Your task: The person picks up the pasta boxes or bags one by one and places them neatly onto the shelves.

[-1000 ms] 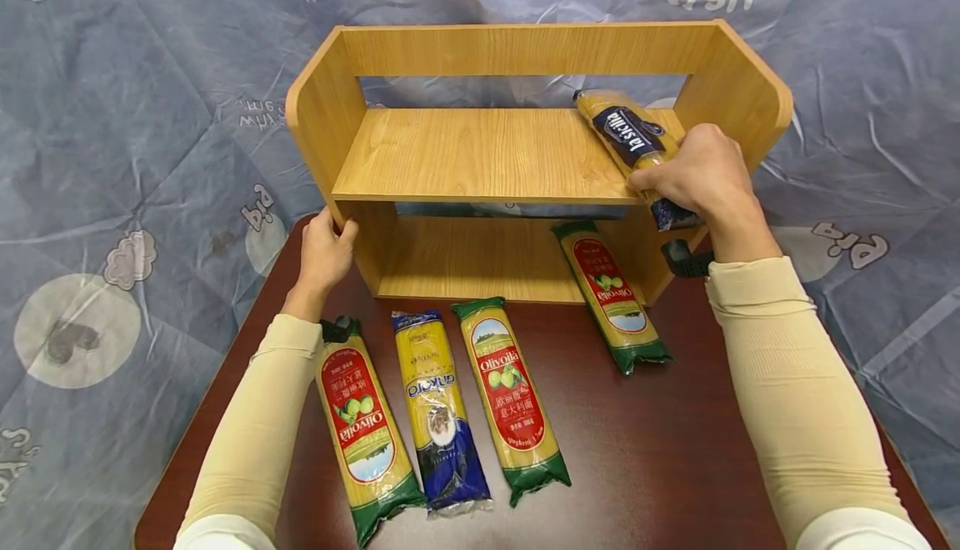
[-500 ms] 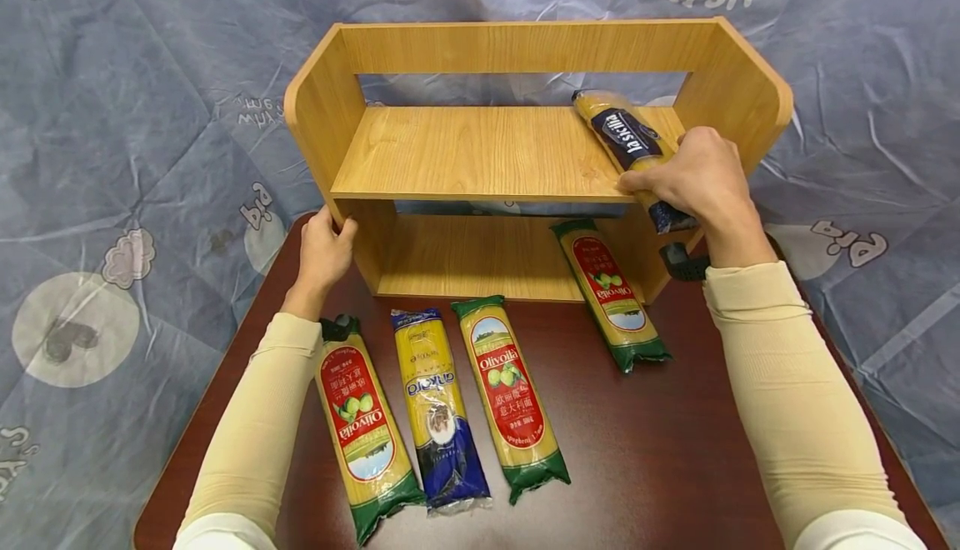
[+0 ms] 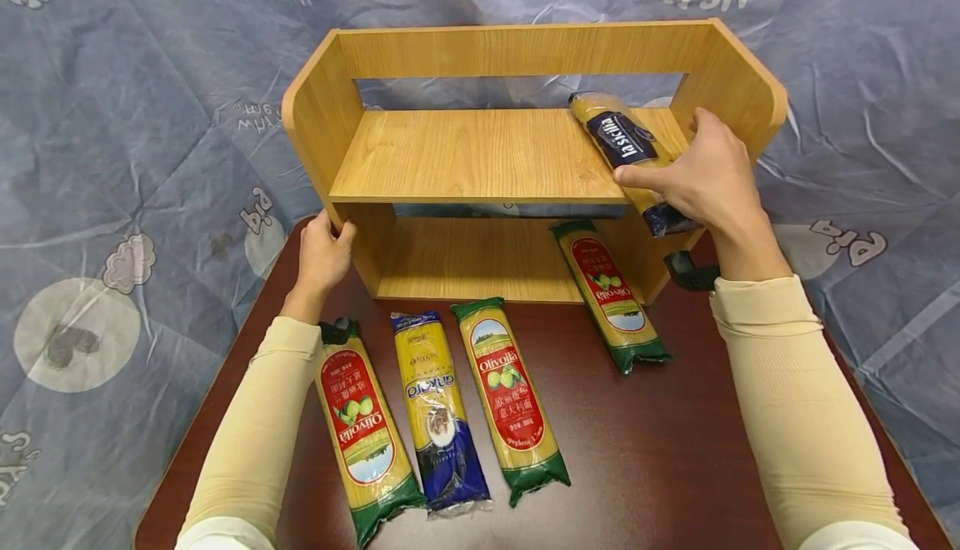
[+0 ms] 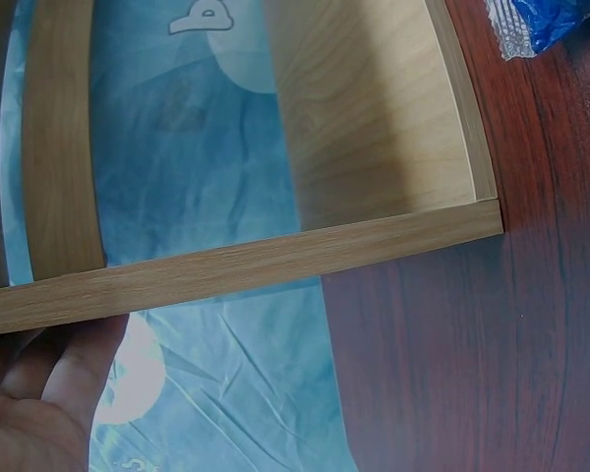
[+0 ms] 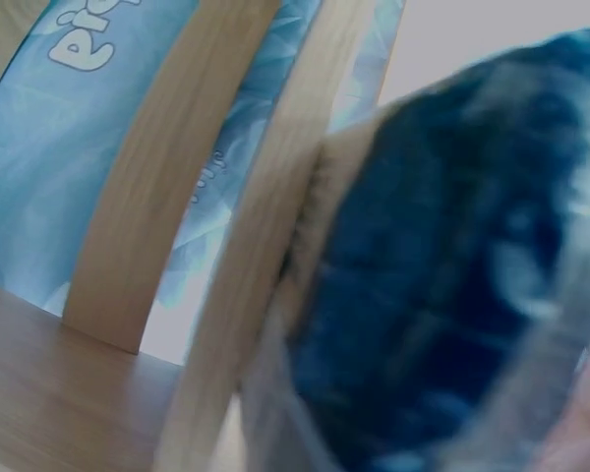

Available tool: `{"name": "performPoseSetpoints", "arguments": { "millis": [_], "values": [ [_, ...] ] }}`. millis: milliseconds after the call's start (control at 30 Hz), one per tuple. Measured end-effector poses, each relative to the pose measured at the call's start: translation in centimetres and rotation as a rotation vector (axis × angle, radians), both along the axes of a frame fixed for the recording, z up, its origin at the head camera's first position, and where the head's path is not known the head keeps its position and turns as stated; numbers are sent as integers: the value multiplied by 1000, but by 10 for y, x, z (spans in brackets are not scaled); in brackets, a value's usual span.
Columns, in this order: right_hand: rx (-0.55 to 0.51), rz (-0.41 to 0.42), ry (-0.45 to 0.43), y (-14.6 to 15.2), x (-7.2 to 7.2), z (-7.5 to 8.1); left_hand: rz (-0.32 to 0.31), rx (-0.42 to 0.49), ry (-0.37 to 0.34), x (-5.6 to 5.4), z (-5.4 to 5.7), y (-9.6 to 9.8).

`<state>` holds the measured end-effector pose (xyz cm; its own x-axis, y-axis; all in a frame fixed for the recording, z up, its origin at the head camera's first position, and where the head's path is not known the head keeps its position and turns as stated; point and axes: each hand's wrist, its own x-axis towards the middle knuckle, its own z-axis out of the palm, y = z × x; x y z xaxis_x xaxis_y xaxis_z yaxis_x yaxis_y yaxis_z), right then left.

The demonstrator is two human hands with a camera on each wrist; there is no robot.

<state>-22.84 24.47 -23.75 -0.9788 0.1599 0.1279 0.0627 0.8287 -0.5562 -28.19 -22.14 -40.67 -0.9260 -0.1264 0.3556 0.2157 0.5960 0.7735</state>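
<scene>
A la sicilia spaghetti bag point(image 3: 622, 137) lies slanted on the upper board of the wooden shelf point(image 3: 465, 158), its dark blue end point(image 5: 442, 256) sticking out over the front edge. My right hand point(image 3: 712, 171) is over the bag's near half, thumb straight along its left side and fingers spread away; the far fingers are hidden. My left hand point(image 3: 324, 258) grips the shelf's left side panel point(image 4: 246, 270), thumb on the inner side and fingers outside. Below, an Olivoilà spaghetti bag point(image 3: 607, 292) leans out of the lower compartment on the right.
On the dark red table point(image 3: 637, 467) lie another Olivoilà bag point(image 3: 363, 425) at left, a yellow and blue ankara bag point(image 3: 438, 408) beside it, and a third Olivoilà bag point(image 3: 513, 392). A grey-blue printed cloth point(image 3: 150, 117) hangs behind the shelf.
My right hand has loosened from the la sicilia bag, its fingers lifting and spreading. The bag has stayed nearly in place. My left hand has not moved.
</scene>
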Motion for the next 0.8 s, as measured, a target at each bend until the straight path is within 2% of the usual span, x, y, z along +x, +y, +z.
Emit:
{"name": "performPoseSetpoints", "arguments": {
  "millis": [233, 533, 633, 800],
  "values": [
    [-138, -14, 88, -5, 25, 9, 10, -5, 5, 1, 0, 2],
    [-365, 72, 352, -24, 69, 9, 5, -2, 4, 1, 1, 2],
    [-389, 101, 414, -30, 83, 7, 2, 0, 10, 0, 1, 2],
    [-382, 141, 459, -41, 104, -1, 2, -4, 9, 1, 1, 2]
  ]
}}
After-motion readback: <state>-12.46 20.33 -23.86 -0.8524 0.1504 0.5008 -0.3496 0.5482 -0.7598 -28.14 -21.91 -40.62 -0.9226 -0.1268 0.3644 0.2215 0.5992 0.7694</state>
